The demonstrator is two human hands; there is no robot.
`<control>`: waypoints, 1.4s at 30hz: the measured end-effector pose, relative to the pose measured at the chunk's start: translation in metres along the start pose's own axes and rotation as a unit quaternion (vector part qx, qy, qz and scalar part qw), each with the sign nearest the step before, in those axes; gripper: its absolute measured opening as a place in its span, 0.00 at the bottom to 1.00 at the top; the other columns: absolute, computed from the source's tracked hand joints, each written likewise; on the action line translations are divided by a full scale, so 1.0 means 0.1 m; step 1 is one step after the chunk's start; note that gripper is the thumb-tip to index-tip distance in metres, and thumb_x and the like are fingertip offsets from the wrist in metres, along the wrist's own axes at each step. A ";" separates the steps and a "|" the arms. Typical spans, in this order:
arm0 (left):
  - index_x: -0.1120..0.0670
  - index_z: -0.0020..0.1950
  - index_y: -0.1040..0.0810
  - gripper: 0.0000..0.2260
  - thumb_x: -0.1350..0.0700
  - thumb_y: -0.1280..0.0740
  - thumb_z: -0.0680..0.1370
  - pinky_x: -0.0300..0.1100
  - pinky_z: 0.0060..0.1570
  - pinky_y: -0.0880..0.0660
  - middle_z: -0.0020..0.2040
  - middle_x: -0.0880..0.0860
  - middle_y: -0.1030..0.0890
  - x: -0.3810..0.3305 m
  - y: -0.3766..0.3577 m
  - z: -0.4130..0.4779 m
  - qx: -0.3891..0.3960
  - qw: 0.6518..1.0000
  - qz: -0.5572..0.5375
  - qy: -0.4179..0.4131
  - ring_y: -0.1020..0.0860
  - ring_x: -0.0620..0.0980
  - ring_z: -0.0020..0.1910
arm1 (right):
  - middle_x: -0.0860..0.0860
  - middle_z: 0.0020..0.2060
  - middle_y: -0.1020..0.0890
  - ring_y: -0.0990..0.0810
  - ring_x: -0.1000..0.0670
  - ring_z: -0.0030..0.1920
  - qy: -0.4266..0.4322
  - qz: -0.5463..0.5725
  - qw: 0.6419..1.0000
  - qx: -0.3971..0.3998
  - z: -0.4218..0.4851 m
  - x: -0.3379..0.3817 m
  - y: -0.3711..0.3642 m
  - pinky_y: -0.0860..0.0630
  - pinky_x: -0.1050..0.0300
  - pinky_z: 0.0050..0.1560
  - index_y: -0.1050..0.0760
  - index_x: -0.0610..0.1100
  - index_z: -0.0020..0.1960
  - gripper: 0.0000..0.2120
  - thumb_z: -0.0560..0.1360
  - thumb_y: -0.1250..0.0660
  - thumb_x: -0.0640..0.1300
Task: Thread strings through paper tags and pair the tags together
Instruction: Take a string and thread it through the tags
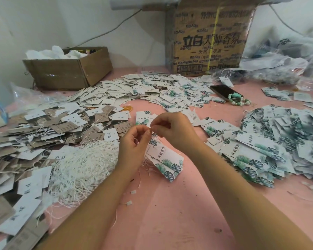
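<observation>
Several tag heaps (105, 95) crowd the string pile (79, 165).

Matt paper tags (167, 162), white cord strings (83, 166), taped cardboard box (69, 69).

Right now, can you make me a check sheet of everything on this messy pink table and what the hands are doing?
Surface: pink table, bare at the front, with a few loose thread bits.
Job's things: leaf-print tags hang on a white string below the hands; string pile at left; leaf tag heap at right; brown and white tags at far left.
Clutter: phone, bead bracelet, orange rubber bands, plastic bags.
Hands: left hand and right hand both pinch the string above the table.
Cables: one cable runs along the wall.
Surroundings: white wall, small box, big printed box.
</observation>
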State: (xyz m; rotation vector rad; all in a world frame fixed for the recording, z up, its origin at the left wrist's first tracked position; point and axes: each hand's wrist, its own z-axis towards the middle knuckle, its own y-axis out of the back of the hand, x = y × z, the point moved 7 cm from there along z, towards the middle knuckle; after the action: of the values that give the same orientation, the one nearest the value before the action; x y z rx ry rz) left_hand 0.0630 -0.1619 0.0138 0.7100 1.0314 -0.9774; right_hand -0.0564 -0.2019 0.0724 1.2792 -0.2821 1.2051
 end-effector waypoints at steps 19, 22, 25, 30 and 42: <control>0.48 0.41 0.20 0.08 0.61 0.32 0.75 0.45 0.39 0.26 0.37 0.49 0.19 -0.01 0.01 -0.01 0.010 1.000 -0.029 0.002 0.25 0.53 0.38 | 0.45 0.27 0.21 0.22 0.54 0.26 -0.066 0.237 0.969 0.014 -0.02 -0.17 -0.07 0.20 0.60 0.33 0.24 0.40 0.35 0.09 0.70 0.31 0.29; 0.49 0.41 0.21 0.07 0.62 0.31 0.74 0.38 0.37 0.24 0.35 0.46 0.18 -0.03 -0.01 -0.03 0.023 0.998 -0.053 0.008 0.22 0.46 0.37 | 0.47 0.26 0.22 0.24 0.56 0.25 -0.069 0.275 0.958 0.033 -0.02 -0.18 -0.10 0.22 0.63 0.31 0.23 0.40 0.35 0.09 0.70 0.31 0.29; 0.52 0.40 0.21 0.03 0.56 0.29 0.68 0.35 0.37 0.24 0.34 0.46 0.18 -0.02 0.01 -0.03 0.015 0.996 -0.088 0.013 0.22 0.43 0.36 | 0.49 0.26 0.23 0.25 0.56 0.26 -0.067 0.288 0.953 0.061 -0.02 -0.16 -0.15 0.24 0.65 0.32 0.24 0.40 0.36 0.09 0.71 0.33 0.30; 0.52 0.40 0.22 0.08 0.50 0.29 0.66 0.34 0.39 0.24 0.35 0.46 0.20 -0.01 0.03 -0.01 0.000 0.995 -0.095 0.006 0.22 0.44 0.37 | 0.46 0.30 0.30 0.33 0.51 0.31 -0.057 0.294 0.946 0.126 -0.05 -0.06 -0.24 0.34 0.60 0.34 0.29 0.41 0.37 0.11 0.77 0.40 0.32; 0.40 0.52 0.27 0.21 0.59 0.23 0.67 0.44 0.44 0.21 0.50 0.50 0.21 0.11 -0.17 -0.10 0.080 0.993 -0.046 0.080 0.21 0.49 0.46 | 0.50 0.32 0.34 0.37 0.53 0.33 -0.059 0.194 0.979 0.007 0.01 -0.04 -0.01 0.38 0.58 0.35 0.34 0.44 0.39 0.12 0.81 0.47 0.40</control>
State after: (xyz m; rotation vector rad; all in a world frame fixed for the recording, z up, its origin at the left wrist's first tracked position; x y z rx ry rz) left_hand 0.0460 -0.1640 -0.0003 0.8896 1.1422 -1.1065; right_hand -0.0565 -0.2047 0.0689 1.3478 -0.6334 1.4607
